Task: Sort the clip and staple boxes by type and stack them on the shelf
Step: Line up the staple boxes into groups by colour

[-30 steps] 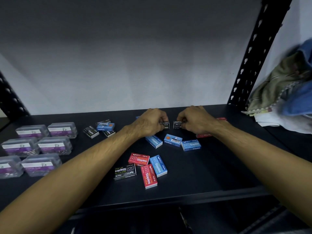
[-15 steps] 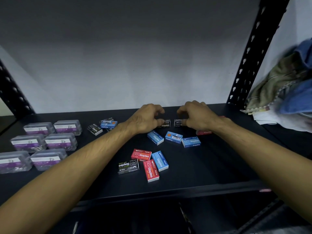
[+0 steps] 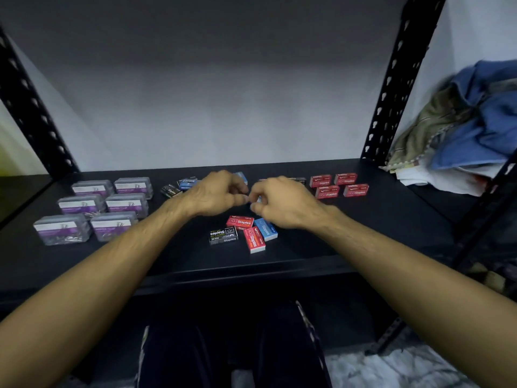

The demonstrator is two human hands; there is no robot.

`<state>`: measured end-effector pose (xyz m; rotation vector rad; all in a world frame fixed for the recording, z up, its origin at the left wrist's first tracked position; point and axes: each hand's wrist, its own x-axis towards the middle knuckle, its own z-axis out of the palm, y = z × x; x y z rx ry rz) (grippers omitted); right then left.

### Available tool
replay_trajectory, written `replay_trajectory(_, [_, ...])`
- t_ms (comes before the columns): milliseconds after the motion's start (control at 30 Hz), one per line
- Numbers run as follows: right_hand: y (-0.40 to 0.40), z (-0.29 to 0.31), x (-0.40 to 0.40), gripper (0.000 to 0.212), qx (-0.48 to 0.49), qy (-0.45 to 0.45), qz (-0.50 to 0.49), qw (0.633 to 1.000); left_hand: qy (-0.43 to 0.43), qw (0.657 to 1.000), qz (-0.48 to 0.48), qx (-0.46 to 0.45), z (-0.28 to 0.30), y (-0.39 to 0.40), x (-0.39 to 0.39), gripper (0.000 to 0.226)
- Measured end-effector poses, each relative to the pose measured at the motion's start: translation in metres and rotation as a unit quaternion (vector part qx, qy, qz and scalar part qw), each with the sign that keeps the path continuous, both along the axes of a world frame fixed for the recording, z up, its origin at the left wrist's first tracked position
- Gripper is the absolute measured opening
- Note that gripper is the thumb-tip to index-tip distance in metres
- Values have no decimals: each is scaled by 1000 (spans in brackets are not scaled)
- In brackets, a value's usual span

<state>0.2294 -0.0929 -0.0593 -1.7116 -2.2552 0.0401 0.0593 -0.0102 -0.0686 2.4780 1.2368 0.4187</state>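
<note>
My left hand (image 3: 215, 194) and my right hand (image 3: 279, 203) meet, fingers curled, over the middle of the black shelf (image 3: 363, 233). A small blue staple box (image 3: 258, 198) shows between their fingertips, pinched by my right hand; whether my left hand grips it is unclear. Just in front lie a red staple box (image 3: 240, 221), a black one (image 3: 223, 236), another red one (image 3: 254, 240) and a blue one (image 3: 265, 229). Several red staple boxes (image 3: 327, 191) sit grouped at the back right. Several clear clip boxes (image 3: 127, 204) with purple labels stand in rows at the left.
A black box (image 3: 171, 190) and a blue box (image 3: 188, 182) lie behind my left wrist. Perforated black posts stand at the right (image 3: 397, 79) and left (image 3: 30, 107). A pile of clothes (image 3: 475, 121) lies on the neighbouring shelf. My legs (image 3: 223, 345) are below the shelf edge.
Both hands let go of the black boxes at the back and came nearer, over the blue boxes. The view pulled back, and the red boxes at the right came into sight.
</note>
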Motion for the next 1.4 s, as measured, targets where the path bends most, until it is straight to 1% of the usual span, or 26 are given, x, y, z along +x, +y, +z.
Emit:
replay_trajectory(67, [-12,-4,-12,13,-22,-11,-2,1000,14,1000,-7,-5,-3,-8,-5,22])
replay_trajectory(167, [-26,-13,-22,20,-59,-42,-19,997,43,998,-26,-32,-9,-17,-12,26])
replay_trajectory(300, [-37,-25,-29,37,-45,-93,-37,994,68,996,-45,-26,-17,-24,-18,26])
replay_trajectory(367, [-39,-26,-31,37,-38,-109,-44,992,65,997,-45,-27,-18,-25,-19,22])
replay_trajectory(433, [-39,-25,-30,37,-52,-112,-47,991,65,996,-42,-39,-16,-25,-22,18])
replay_trajectory(567, [-40,-22,-24,37,-66,-89,-52,992,106,992,-46,-41,-12,-25,-27,26])
replay_trajectory(633, [-40,-21,-22,37,-64,-86,-55,993,112,991,-52,-42,-11,-23,-28,21])
replay_trajectory(767, [-40,-21,-22,36,-63,-77,-53,994,96,994,-38,-28,-11,-18,-30,11])
replay_trajectory(833, [-39,-20,-22,31,-65,-64,-45,995,89,996,-24,-15,-12,-15,-32,10])
replay_trajectory(933, [-39,-20,-20,28,-71,-39,-40,996,89,996,-17,-26,-13,-12,-35,11])
replay_trajectory(1133, [-36,-23,-16,24,-117,31,-6,993,72,996,-44,-37,-14,-9,-34,17])
replay_trajectory(1267, [-32,-28,-12,22,-127,72,19,989,63,996,-47,-40,-16,-7,-33,11])
replay_trajectory(1400, [-30,-26,0,21,-121,111,16,986,45,997,-42,-43,-12,-4,-26,8])
